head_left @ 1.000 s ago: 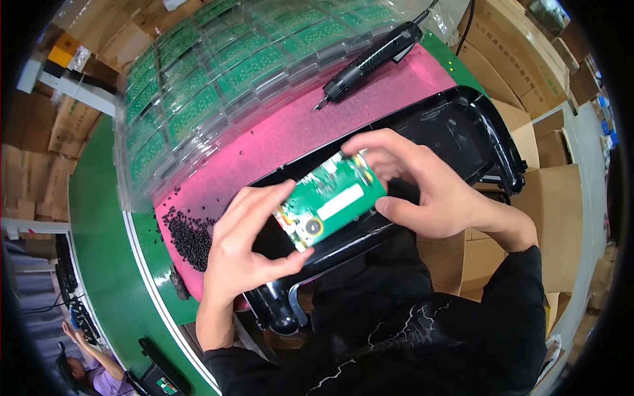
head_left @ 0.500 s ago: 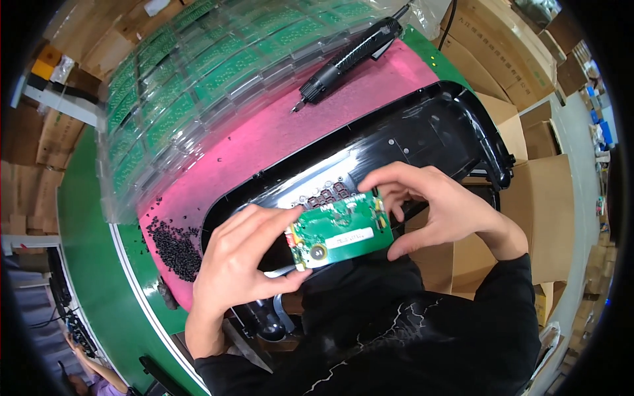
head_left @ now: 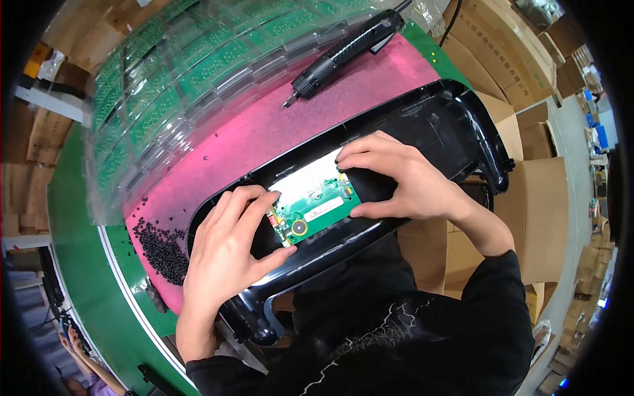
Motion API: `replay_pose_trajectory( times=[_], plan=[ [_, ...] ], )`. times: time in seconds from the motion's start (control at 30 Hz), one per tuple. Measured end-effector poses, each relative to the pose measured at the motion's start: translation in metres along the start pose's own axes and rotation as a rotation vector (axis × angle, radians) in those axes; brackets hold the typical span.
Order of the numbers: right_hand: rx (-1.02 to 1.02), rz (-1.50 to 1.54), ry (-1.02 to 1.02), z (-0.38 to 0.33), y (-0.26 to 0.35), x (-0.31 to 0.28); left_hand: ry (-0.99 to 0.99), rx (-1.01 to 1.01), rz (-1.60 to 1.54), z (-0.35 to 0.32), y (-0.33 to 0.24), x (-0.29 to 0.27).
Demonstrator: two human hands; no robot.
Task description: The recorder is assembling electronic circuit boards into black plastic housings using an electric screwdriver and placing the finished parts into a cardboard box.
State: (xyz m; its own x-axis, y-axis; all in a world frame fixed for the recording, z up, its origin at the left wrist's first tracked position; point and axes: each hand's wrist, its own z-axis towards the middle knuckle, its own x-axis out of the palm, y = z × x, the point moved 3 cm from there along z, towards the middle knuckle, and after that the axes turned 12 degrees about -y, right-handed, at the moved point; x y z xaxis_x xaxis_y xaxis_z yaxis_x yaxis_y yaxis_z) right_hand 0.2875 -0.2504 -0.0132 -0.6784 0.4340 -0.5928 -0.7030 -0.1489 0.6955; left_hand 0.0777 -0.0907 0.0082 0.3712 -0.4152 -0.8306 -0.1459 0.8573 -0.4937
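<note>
A green circuit board (head_left: 317, 201) with a white label and a round dark part lies over the middle of a long black plastic housing (head_left: 422, 125). My left hand (head_left: 228, 241) grips the board's left end, thumb at the near corner and fingers at the far corner. At the right end, my right hand (head_left: 403, 177) pinches it between thumb and fingers. Bright glare whitens the board's far half. Whether its underside rests on the housing, I cannot tell.
Beyond the housing, a black electric screwdriver (head_left: 347, 56) lies on the pink mat (head_left: 244, 142). A heap of small black screws (head_left: 162, 251) sits at the left. Clear plastic trays (head_left: 178, 86) of green boards stand at the back. Cardboard boxes (head_left: 535, 211) are on the right.
Both hands have brought the circuit board left and away from me, lower over the housing. It covers the dark parts seen there before, and my right fingers have closed in on its end.
</note>
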Motion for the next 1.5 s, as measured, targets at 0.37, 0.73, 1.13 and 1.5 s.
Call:
replay_pose_trajectory(
  times=[0.37, 0.73, 1.13, 1.5],
  plan=[
    [-0.017, -0.052, 0.012, 0.000, 0.001, 0.001, 0.009, -0.035, 0.021, 0.000, -0.002, 0.002],
    [0.040, -0.106, 0.058, 0.004, 0.010, 0.002, 0.033, -0.034, 0.016, -0.004, -0.001, -0.001],
    [0.410, -0.287, -0.475, 0.065, -0.065, -0.111, -0.571, -0.308, 0.098, -0.035, 0.059, -0.076],
    [0.245, 0.581, -0.890, 0.120, -0.058, -0.065, -0.145, -0.403, 0.207, -0.055, 0.072, -0.062]
  ],
)
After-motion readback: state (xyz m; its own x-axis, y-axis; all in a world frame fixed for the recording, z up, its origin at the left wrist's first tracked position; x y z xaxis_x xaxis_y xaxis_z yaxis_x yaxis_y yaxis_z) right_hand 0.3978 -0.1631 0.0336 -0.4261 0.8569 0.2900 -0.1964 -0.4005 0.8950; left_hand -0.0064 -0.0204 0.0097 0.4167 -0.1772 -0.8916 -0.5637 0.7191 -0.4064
